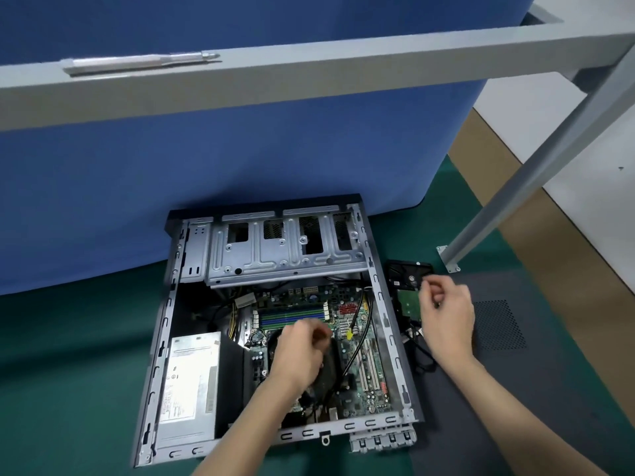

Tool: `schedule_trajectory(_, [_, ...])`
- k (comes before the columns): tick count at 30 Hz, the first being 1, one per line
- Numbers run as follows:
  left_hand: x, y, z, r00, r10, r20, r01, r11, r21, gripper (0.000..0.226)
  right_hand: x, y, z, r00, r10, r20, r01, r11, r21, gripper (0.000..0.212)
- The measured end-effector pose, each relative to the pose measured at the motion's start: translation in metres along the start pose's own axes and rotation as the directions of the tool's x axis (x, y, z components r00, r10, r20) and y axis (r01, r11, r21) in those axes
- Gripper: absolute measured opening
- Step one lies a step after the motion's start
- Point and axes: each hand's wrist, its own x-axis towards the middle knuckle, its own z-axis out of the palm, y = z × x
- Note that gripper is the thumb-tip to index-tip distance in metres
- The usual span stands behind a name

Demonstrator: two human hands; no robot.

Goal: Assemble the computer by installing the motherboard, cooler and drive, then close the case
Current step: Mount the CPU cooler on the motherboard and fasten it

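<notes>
Beside the open case [385,304], on the dark side panel [498,324], lay the drive [409,280], circuit board up. You had your right hand [446,314] over it, fingers loosely curled, clamped on nothing I could see. Your left hand [302,352] hovered half-closed above the cooler [330,369] on the motherboard [364,341]; whether it gripped anything, I cannot tell. Drive, by judgement: dense, rigid, shock-sensitive. Hold by the side edges, off the board.
</notes>
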Motion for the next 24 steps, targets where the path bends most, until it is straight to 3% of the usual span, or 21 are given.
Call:
schedule_trajectory(4, [0.017, 0.006, 0.000, 0.963, 0.012, 0.270, -0.042, 0.993, 0.106, 0.012, -0.018, -0.038, 0.002, 0.981, -0.189, 0.049, 0.186, 0.981, 0.046, 0.005])
schedule_trajectory(6, [0.015, 0.006, 0.005, 0.909, -0.021, 0.416, -0.074, 0.975, 0.212, 0.034, -0.027, -0.046, 0.004, 0.959, -0.267, 0.091, 0.267, 0.964, 0.019, 0.004])
schedule_trajectory(10, [0.011, 0.005, 0.015, 0.896, 0.007, 0.443, -0.216, 0.879, 0.424, 0.037, -0.038, -0.050, 0.010, 0.956, -0.244, 0.161, 0.243, 0.970, 0.031, 0.005])
schedule_trajectory(14, [0.017, 0.005, 0.011, 0.879, 0.001, 0.477, -0.160, 0.943, 0.293, 0.029, -0.039, -0.050, 0.008, 0.960, -0.220, 0.173, 0.212, 0.975, 0.066, 0.007])
schedule_trajectory(16, [0.017, 0.004, 0.008, 0.847, -0.035, 0.531, -0.019, 0.995, 0.095, 0.018, -0.042, -0.049, 0.005, 0.956, -0.188, 0.226, 0.168, 0.980, 0.106, 0.009])
schedule_trajectory(19, [0.014, 0.001, 0.004, 0.809, -0.038, 0.587, 0.124, 0.986, -0.108, 0.010, -0.048, -0.051, -0.001, 0.929, -0.138, 0.343, 0.092, 0.985, 0.147, 0.010])
schedule_trajectory(21, [0.013, 0.000, 0.002, 0.787, 0.011, 0.617, 0.143, 0.970, -0.199, 0.009, -0.049, -0.052, -0.004, 0.871, -0.084, 0.484, 0.042, 0.994, 0.097, 0.012])
schedule_trajectory(24, [0.012, 0.001, -0.004, 0.770, 0.069, 0.635, 0.163, 0.940, -0.300, 0.014, -0.051, -0.052, -0.008, 0.694, 0.070, 0.716, -0.012, 0.996, -0.085, 0.014])
